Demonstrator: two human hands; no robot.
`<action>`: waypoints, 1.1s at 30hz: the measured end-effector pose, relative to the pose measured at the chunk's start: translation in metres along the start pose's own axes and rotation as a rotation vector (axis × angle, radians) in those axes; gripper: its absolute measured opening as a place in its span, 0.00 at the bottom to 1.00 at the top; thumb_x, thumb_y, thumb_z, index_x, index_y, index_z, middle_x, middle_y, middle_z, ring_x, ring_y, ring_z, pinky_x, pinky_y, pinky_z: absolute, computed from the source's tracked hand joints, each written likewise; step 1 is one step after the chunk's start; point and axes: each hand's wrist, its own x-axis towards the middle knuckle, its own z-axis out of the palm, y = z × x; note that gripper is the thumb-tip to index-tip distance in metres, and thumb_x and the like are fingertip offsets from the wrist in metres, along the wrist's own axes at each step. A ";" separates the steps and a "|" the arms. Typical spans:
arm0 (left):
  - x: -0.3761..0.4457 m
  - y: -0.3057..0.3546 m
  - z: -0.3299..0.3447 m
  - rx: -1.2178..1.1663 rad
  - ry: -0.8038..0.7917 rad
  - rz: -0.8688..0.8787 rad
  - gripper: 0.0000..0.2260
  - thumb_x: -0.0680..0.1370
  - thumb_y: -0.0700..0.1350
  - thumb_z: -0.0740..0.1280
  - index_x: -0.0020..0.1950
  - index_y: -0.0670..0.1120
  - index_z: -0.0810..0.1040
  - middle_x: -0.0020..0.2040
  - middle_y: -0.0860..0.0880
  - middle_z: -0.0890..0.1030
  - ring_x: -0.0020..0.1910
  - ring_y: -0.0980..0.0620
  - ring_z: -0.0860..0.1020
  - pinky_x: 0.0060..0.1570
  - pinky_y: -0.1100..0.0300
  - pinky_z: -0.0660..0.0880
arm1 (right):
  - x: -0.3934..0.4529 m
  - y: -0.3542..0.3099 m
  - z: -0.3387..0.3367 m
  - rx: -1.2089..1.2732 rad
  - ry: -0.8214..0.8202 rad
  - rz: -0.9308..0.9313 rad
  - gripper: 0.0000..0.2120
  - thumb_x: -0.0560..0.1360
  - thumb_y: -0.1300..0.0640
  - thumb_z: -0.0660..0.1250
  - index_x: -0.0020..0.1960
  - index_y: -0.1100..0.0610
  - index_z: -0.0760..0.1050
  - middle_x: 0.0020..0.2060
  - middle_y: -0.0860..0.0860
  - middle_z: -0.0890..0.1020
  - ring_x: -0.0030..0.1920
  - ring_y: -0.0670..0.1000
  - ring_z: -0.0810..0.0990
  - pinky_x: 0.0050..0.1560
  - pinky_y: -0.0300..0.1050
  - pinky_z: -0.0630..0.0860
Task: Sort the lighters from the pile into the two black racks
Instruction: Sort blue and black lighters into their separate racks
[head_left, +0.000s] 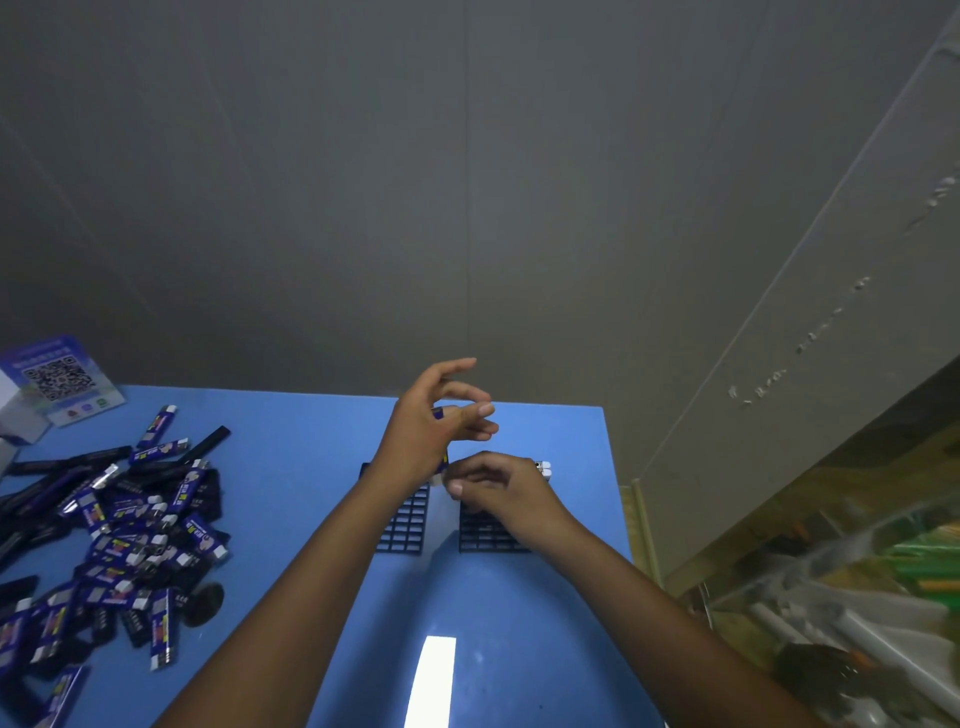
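Loading lighters into the far rows of the two black racks

Nearest me on the blue counter (311, 467), the pile of lighters (119, 540) lies well off to my left, still large, so I judge the sort is barely begun. Farther out, the left rack (405, 525) and the right rack (488, 535) stand side by side, their near slots unfilled. My right hand (498, 488) sits over the right rack's far end, its grip curled round a white-capped lighter (543, 467); whether that one is seated yet I cannot tell. Farthest, my left hand (436, 421) hovers over the left rack, a blue lighter (439, 413) pinched between thumb and fingers, the other fingers splayed. Next I need each lighter upright over a free slot, pushed straight down.
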 end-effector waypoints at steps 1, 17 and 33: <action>0.000 0.000 0.001 -0.001 0.000 -0.001 0.22 0.76 0.34 0.71 0.69 0.43 0.72 0.51 0.39 0.82 0.42 0.38 0.84 0.43 0.56 0.82 | 0.000 -0.001 0.002 0.028 -0.009 0.005 0.04 0.76 0.63 0.73 0.50 0.59 0.82 0.43 0.48 0.86 0.46 0.46 0.84 0.50 0.40 0.80; 0.000 -0.023 -0.035 0.476 0.081 0.012 0.20 0.76 0.51 0.73 0.67 0.51 0.74 0.54 0.55 0.82 0.52 0.56 0.81 0.59 0.48 0.77 | -0.002 0.008 -0.027 -0.091 0.124 0.048 0.07 0.71 0.61 0.77 0.42 0.56 0.79 0.38 0.57 0.85 0.39 0.51 0.83 0.48 0.50 0.80; -0.015 -0.062 -0.042 1.507 -0.164 0.035 0.45 0.76 0.72 0.57 0.82 0.49 0.42 0.82 0.47 0.44 0.80 0.47 0.40 0.77 0.44 0.39 | -0.005 0.020 -0.077 -0.710 0.225 -0.085 0.12 0.69 0.67 0.72 0.41 0.50 0.77 0.32 0.44 0.80 0.33 0.41 0.78 0.36 0.29 0.70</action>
